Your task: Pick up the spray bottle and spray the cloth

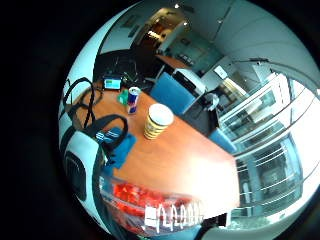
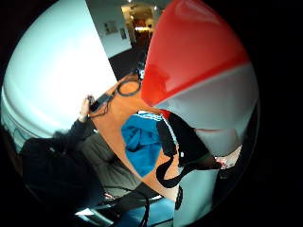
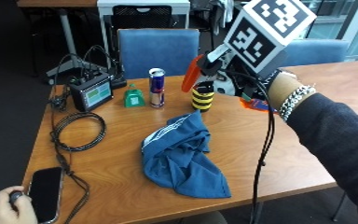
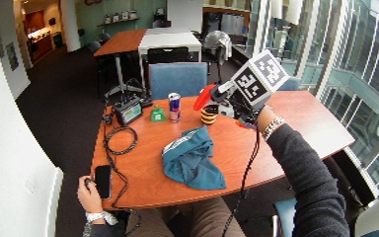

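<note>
The blue cloth (image 3: 182,156) lay crumpled on the table (image 3: 123,186) nearest the person. Beyond and above it, the gloved right hand (image 3: 241,84) held the spray bottle (image 3: 194,74) aloft, fingers wrapped around it, red nozzle pointing leftward. Behind stood a striped cup (image 3: 203,99) and a can (image 3: 157,87). A spray from that height would likely drift onto them.

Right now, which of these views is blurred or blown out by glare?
Little finger side palm view: windows blown out, red-filled container at the rim smeared. Thumb side palm view: spray bottle fills it, blurred, white wall glaring. Outside view: blue cloth evenly lit. Wide outside view: edges bowed.
</note>
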A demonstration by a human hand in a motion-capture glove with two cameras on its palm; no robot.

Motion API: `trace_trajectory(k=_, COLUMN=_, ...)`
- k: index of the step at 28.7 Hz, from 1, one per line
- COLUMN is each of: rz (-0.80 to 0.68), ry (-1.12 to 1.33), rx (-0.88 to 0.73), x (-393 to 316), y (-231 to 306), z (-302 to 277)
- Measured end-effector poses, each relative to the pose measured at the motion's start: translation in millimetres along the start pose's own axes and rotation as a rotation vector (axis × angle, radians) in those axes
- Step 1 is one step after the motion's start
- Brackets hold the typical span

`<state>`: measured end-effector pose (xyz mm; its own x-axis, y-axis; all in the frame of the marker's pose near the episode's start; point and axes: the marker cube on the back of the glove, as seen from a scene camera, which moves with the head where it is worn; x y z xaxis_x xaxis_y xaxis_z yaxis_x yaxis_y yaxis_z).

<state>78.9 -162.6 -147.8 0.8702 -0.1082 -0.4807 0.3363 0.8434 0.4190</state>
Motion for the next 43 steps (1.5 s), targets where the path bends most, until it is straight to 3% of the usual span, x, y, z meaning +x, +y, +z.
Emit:
trace_trajectory(k=11, rz=-0.18, ry=0.22, rx=-0.3, x=-45, y=12, z=73)
trace_trajectory(k=19, rz=-0.253, ry=0.301, rx=-0.417, x=-73, y=37, z=123)
trace_trajectory(k=32, rz=-0.266, ry=0.316, rx=-0.423, x=-79, y=39, z=128)
trace_trajectory(k=43, rz=-0.13, ry=0.101, rx=-0.259, x=-75, y=-7, z=60)
